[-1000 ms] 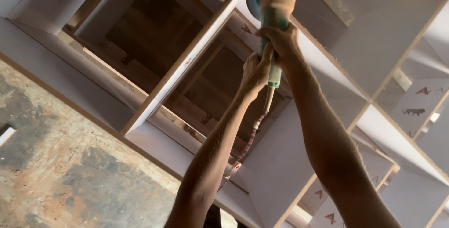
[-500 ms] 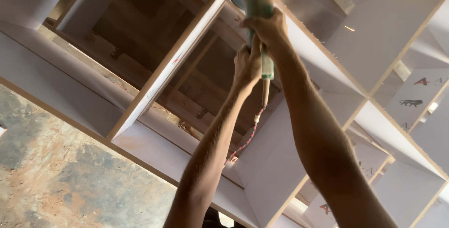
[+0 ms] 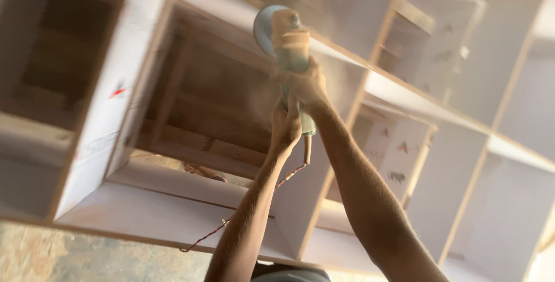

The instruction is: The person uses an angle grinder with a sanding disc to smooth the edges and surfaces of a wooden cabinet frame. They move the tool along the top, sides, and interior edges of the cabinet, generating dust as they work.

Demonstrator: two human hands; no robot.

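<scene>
Overhead, both hands, left (image 3: pixel 286 126) and right (image 3: pixel 306 85), grip a green sander (image 3: pixel 289 45) beside white shelving (image 3: pixel 173 201) with red marks (image 3: pixel 117 91).

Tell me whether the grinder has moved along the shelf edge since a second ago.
Cannot tell: the head camera itself swung. The grinder, gripped by the right hand and left hand, sits at the shelf unit's front edge as before.

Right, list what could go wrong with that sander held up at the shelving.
Fine dust hangs around the green handheld disc sander, above the head camera, so it may reach the eyes. The red-and-white twisted power cord dangles by the left hand and forearm and could snag. The right hand grips near the disc; a kick off the white laminated shelf edge is possible.
</scene>
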